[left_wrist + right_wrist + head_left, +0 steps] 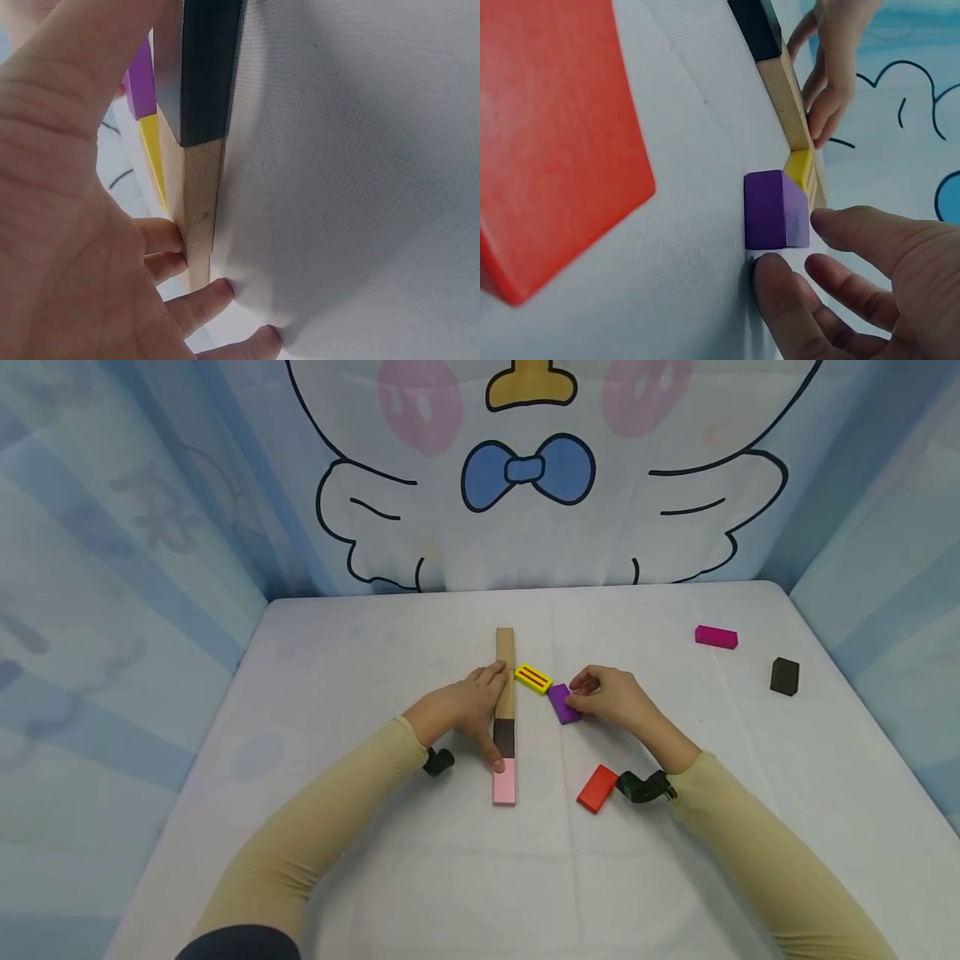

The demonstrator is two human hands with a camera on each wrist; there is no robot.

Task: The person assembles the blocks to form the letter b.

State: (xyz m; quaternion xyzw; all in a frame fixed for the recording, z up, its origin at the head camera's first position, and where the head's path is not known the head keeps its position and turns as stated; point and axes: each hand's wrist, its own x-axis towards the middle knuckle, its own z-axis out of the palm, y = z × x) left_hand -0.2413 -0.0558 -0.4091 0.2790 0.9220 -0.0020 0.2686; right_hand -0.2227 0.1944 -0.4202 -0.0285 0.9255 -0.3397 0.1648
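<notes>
Blue curtains flank a white table, left hand spread, right hand loosely parted beside purple block.

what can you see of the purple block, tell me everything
The purple block is small, plain and rectangular, with flat, smooth-looking faces; whether it is painted wood or plastic I cannot tell. It lies flat and slanted on the white tabletop, right of the row of blocks in the head view. Its far end meets or nearly meets the yellow block. The right hand has thumb and fingertips at its near right corner; how firmly they touch it is unclear.
</notes>
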